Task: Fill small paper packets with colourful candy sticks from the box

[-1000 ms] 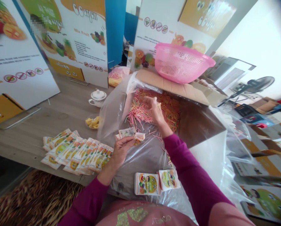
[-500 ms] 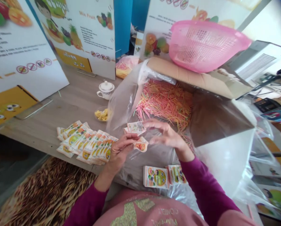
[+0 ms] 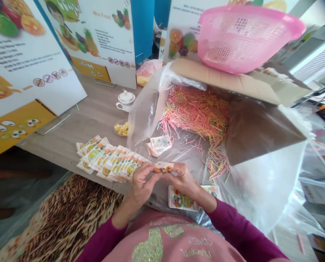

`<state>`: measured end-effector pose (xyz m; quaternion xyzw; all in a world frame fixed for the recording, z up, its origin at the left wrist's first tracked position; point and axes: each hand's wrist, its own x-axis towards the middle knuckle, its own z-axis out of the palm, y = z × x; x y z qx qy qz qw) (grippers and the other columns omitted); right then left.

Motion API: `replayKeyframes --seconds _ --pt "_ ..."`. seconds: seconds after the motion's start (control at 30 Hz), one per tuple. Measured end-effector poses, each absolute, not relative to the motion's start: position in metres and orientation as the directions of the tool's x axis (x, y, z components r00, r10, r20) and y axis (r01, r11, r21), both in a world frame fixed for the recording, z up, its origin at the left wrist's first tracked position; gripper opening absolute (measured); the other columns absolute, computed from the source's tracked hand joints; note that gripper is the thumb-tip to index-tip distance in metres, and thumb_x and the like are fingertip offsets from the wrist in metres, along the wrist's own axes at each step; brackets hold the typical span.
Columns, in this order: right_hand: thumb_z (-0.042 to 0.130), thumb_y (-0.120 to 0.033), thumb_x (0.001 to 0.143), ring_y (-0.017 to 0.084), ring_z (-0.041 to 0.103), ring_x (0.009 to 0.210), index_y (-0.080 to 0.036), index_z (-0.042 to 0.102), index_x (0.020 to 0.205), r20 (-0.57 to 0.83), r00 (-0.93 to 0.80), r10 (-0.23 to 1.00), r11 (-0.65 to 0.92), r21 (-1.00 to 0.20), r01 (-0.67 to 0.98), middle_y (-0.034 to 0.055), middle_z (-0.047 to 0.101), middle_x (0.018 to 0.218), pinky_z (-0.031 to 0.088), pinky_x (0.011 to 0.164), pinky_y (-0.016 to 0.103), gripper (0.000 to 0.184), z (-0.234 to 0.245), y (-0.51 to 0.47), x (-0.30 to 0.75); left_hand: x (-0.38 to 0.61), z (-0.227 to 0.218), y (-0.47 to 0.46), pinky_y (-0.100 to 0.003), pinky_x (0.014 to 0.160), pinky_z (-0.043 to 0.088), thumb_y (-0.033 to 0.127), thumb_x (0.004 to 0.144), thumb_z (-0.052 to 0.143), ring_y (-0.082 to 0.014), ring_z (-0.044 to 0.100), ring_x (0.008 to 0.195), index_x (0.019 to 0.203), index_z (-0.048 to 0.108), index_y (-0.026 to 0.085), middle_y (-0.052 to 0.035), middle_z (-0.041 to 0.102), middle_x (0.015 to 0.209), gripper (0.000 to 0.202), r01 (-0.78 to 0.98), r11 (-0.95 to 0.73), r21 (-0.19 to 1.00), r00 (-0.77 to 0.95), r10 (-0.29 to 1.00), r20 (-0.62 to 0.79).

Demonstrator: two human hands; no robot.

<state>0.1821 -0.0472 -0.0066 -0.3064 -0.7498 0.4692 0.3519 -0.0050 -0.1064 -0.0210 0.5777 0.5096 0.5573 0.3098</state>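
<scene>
Both my left hand [image 3: 144,182] and my right hand [image 3: 184,178] pinch a small printed packet [image 3: 164,167] by its two ends, just above the table's front part. Its fruit print faces up at me between the fingers. Just beyond lie a couple of loose packets [image 3: 159,145] on clear plastic. A row of overlapping printed packets [image 3: 115,160] spreads to the left of my left hand. Under my right forearm are stacked packets [image 3: 183,198], partly covered by it. Behind, thin pink, yellow and green sticks [image 3: 196,114] spill from a plastic-lined carton [image 3: 219,82] lying open toward me.
A pink basket [image 3: 244,40] sits on top of the carton. On the table's left are a lidded white cup [image 3: 125,100] and a small dish of yellow pieces [image 3: 121,128]. Large printed boxes [image 3: 94,40] stand behind. Clear plastic sheeting [image 3: 263,185] spreads at right.
My right hand has come away from the loose packets and closed on the other end of the packet in my left hand. The view has shifted slightly.
</scene>
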Motion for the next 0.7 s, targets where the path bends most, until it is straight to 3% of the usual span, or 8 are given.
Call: replayKeyframes --seconds 0.1,0.17,0.27,0.33,0.47,0.53,0.6,0.7 --pt "0.072 -0.035 0.100 0.019 0.072 0.078 -0.020 0.082 0.092 0.048 -0.617 0.786 0.113 -0.991 0.067 0.0019 0.081 0.087 0.059 0.076 0.028 0.020 -0.018 -0.065 0.174 -0.012 -0.018 -0.115 -0.027 0.071 0.055 0.028 0.101 0.068 -0.0164 0.067 0.073 0.079 0.073 0.021 -0.0006 0.071 0.076 0.024 0.348 -0.273 0.897 -0.115 0.937 0.330" --pt "0.072 -0.029 0.095 0.017 0.071 0.076 -0.019 0.083 0.094 -0.035 -0.672 0.740 0.089 -0.985 0.149 0.0007 0.081 0.086 0.057 0.074 0.026 0.014 -0.023 -0.067 0.172 -0.022 -0.022 -0.117 -0.027 0.070 0.055 0.028 0.102 0.065 -0.0169 0.068 0.072 0.081 0.072 0.022 -0.0009 0.073 0.077 0.023 0.474 -0.278 0.835 -0.097 0.927 0.363" --pt "0.075 -0.017 0.086 0.015 0.067 0.071 -0.019 0.084 0.093 -0.074 -0.685 0.725 0.241 -0.904 0.353 0.0000 0.080 0.081 0.049 0.070 0.024 0.012 -0.022 -0.049 0.176 -0.043 -0.035 -0.114 -0.033 0.075 0.057 0.023 0.104 0.056 -0.0222 0.072 0.081 0.098 0.077 0.021 -0.0051 0.078 0.086 0.022 0.742 -0.260 0.618 -0.045 0.900 0.434" --pt "0.077 -0.017 0.086 0.015 0.068 0.072 -0.018 0.084 0.094 -0.008 -0.645 0.764 0.359 -0.825 0.436 0.0019 0.081 0.085 0.048 0.071 0.024 0.011 -0.016 -0.020 0.182 -0.056 -0.044 -0.110 -0.039 0.082 0.057 0.018 0.103 0.050 -0.0279 0.072 0.091 0.116 0.078 0.019 -0.0100 0.081 0.098 0.031 0.887 -0.209 0.411 -0.005 0.887 0.461" --pt "0.071 -0.018 0.096 0.018 0.073 0.083 -0.018 0.086 0.098 0.134 -0.506 0.852 0.471 -0.619 0.628 0.0073 0.084 0.095 0.050 0.077 0.025 0.015 0.013 0.072 0.191 -0.067 -0.057 -0.108 -0.044 0.085 0.053 0.010 0.099 0.047 -0.0315 0.069 0.097 0.140 0.071 0.017 -0.0133 0.080 0.114 0.047 0.978 -0.146 0.148 0.062 0.884 0.463" --pt "0.067 -0.017 0.100 0.020 0.076 0.094 -0.018 0.086 0.094 0.146 -0.406 0.902 0.426 -0.457 0.781 0.0100 0.085 0.100 0.051 0.084 0.026 0.020 0.033 0.125 0.191 -0.069 -0.061 -0.109 -0.043 0.084 0.053 0.010 0.100 0.048 -0.0305 0.067 0.096 0.145 0.068 0.019 -0.0126 0.078 0.114 0.051 0.979 -0.158 0.128 0.077 0.870 0.487" --pt "0.061 -0.021 0.107 0.024 0.078 0.104 -0.017 0.087 0.103 0.097 -0.268 0.959 0.285 -0.318 0.904 0.0140 0.085 0.111 0.053 0.090 0.028 0.027 0.052 0.174 0.187 -0.073 -0.063 -0.110 -0.043 0.084 0.053 0.015 0.102 0.049 -0.0305 0.066 0.098 0.146 0.068 0.019 -0.0130 0.076 0.116 0.048 0.973 -0.171 0.154 0.067 0.850 0.522" --pt "0.056 -0.022 0.111 0.030 0.078 0.116 -0.009 0.084 0.120 0.041 -0.109 0.993 0.115 -0.215 0.970 0.0235 0.081 0.122 0.056 0.102 0.037 0.032 0.070 0.232 0.176 -0.080 -0.058 -0.104 -0.043 0.088 0.056 0.029 0.107 0.050 -0.0307 0.067 0.105 0.137 0.073 0.021 -0.0130 0.075 0.120 0.038 0.949 -0.201 0.241 0.037 0.833 0.552"
